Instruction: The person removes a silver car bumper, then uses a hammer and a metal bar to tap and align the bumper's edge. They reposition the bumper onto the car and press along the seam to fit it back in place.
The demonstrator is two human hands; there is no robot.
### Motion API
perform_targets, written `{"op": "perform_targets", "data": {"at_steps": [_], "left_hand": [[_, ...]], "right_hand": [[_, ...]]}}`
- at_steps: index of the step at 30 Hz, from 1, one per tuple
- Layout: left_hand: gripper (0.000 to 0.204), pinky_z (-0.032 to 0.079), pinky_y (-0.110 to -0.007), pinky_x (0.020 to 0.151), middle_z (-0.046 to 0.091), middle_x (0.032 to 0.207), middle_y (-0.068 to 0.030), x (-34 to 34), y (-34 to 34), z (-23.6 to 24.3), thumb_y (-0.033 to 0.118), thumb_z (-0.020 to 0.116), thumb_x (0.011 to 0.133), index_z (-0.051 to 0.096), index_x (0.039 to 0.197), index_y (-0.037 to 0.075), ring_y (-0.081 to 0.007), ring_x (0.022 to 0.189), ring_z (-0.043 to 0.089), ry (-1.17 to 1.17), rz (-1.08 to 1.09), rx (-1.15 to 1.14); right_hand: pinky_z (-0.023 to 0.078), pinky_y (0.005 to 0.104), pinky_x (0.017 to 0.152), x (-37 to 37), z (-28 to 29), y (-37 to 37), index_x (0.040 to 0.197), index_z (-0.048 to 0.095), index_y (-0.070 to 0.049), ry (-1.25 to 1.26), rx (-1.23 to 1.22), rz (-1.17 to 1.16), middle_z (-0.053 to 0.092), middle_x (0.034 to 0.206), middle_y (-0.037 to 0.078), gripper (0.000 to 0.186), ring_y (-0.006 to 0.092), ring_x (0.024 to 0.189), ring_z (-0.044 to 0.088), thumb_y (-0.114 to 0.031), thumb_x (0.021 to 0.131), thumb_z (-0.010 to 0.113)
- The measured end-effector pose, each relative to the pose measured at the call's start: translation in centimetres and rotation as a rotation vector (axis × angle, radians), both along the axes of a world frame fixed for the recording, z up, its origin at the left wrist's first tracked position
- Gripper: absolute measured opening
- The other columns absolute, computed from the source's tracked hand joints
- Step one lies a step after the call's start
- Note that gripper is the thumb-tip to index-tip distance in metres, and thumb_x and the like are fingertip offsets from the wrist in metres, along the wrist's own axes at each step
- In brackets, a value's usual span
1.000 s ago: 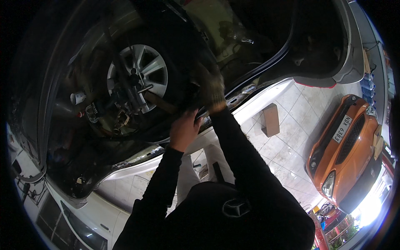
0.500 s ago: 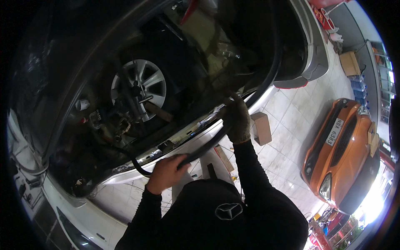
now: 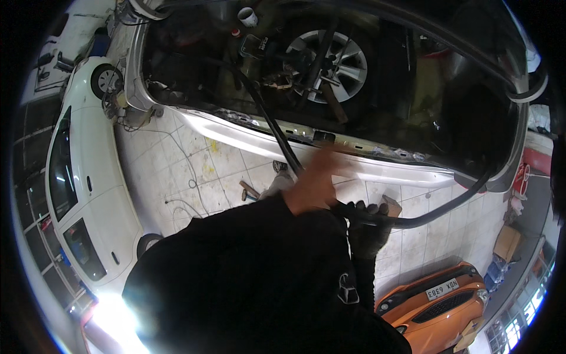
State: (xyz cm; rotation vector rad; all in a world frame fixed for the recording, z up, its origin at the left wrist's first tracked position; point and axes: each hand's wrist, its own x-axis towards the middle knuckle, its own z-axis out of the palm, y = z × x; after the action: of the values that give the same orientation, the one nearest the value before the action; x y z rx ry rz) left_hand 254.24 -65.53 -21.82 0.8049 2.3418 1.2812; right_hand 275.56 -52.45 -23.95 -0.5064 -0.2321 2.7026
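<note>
A long black rubber seal strip curves out of the open trunk of a white car and loops in front of my body. My right hand, in a dark, worn glove, is closed around the strip near its lowest bend. Bare and smeared by motion, my left hand is beside the strip, close to the right hand; its grip cannot be made out. Beyond the hands lies the trunk's bare metal sill, above the white bumper. From the right hand, the strip rises to the trunk's right corner.
Inside the trunk are a silver alloy wheel, a wooden handle lying over it, and a white cup. A white car stands left. An orange car bumper and a cardboard box are at right.
My view has turned, with the trunk now higher in it. My right hand has come away from the sill, with the strip in it. My left hand has moved up close to it.
</note>
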Motion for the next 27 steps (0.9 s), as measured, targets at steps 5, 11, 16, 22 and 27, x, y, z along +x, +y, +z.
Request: {"op": "perform_targets", "data": {"at_steps": [5, 11, 16, 22, 27], "left_hand": [[0.075, 0.048, -0.047, 0.096, 0.061, 0.121, -0.0161, -13.8, -15.9, -15.7, 0.058, 0.079, 0.086, 0.063, 0.13, 0.0, -0.0322, 0.114, 0.057, -0.296, 0.807, -0.05], [0.078, 0.057, -0.043, 0.057, 0.065, 0.105, -0.0176, -20.2, -19.9, -19.8, 0.058, 0.079, 0.088, 0.05, 0.146, 0.016, -0.0295, 0.076, 0.069, -1.196, 0.867, 0.706], [0.026, 0.055, -0.035, 0.051, 0.064, 0.079, -0.0077, -16.4, -22.6, -12.5, 0.031, 0.07, 0.101, 0.06, 0.114, 0.011, -0.0212, 0.062, 0.065, -0.902, 0.9, 0.931], [0.024, 0.05, -0.037, 0.057, 0.065, 0.073, -0.0093, -6.7, -28.6, -2.4, 0.023, 0.069, 0.101, 0.062, 0.111, 0.002, -0.0206, 0.061, 0.064, -0.41, 0.835, 0.399], [0.032, 0.053, -0.043, 0.069, 0.068, 0.085, -0.0144, -1.3, -26.7, 2.5, 0.023, 0.069, 0.101, 0.064, 0.122, -0.001, -0.0282, 0.078, 0.07, 0.007, 0.686, 0.291]], "right_hand": [[0.05, 0.0451, 0.07, 0.9, 8.1, 0.3, 0.149, 0.054, -0.016, -0.172, 0.182, -0.075, 0.067, 0.09, 0.0, 0.057, 0.0184, 0.069, 0.056, -0.054, 0.107, 0.051], [0.035, 0.0301, 0.045, 7.1, 12.9, 4.1, 0.145, 0.055, -0.017, -0.101, 0.263, -0.178, 0.065, 0.085, -0.003, 0.059, 0.0096, 0.05, 0.039, -0.059, 0.104, 0.056], [0.038, 0.0246, 0.044, 14.8, 6.6, 7.4, 0.119, 0.065, -0.006, -0.732, 0.432, -0.308, 0.065, 0.075, -0.004, 0.053, 0.0071, 0.047, 0.046, -0.056, 0.1, 0.063], [0.049, 0.0361, 0.05, 16.0, -7.8, 5.7, 0.113, 0.067, -0.004, -1.544, 0.47, -0.034, 0.068, 0.082, 0.007, 0.065, 0.0247, 0.059, 0.058, -0.064, 0.087, 0.072], [0.052, 0.0425, 0.102, -0.8, -12.2, 1.2, 0.136, 0.063, 0.001, -1.35, 1.527, -0.018, 0.064, 0.133, 0.02, 0.054, 0.0324, 0.114, 0.065, -0.035, 0.097, 0.073]]}}
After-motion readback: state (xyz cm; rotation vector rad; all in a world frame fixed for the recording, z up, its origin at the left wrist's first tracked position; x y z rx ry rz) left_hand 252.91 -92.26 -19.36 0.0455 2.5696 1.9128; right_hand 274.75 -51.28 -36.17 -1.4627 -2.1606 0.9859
